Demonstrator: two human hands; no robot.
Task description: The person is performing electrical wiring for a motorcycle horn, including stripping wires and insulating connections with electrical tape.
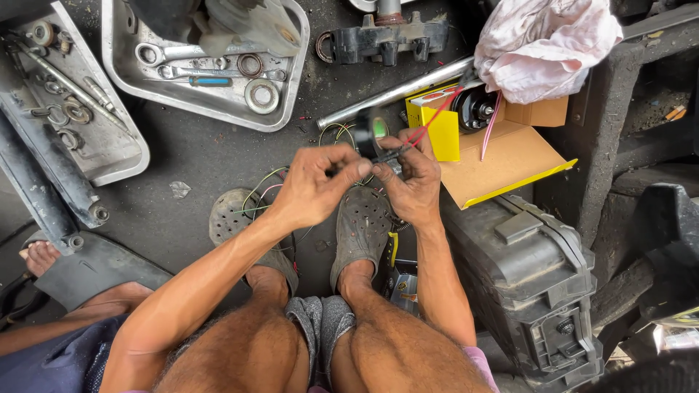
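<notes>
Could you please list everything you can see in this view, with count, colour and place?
Metal trays: two, silver, top left, holding wrenches and rings.
Chrome tube: one, silver, top centre.
Cardboard box: one, yellow and brown, open, right of the hands.
Cloth: one, pinkish white, top right.
Black case: one, lower right.
Loose wires: several, green and pink, on the ground.
Tape roll: one, black, above the hands.
Clogs: two, grey, centre.
Left hand: pinching the wiring.
Right hand: gripping red and black wires.
</notes>
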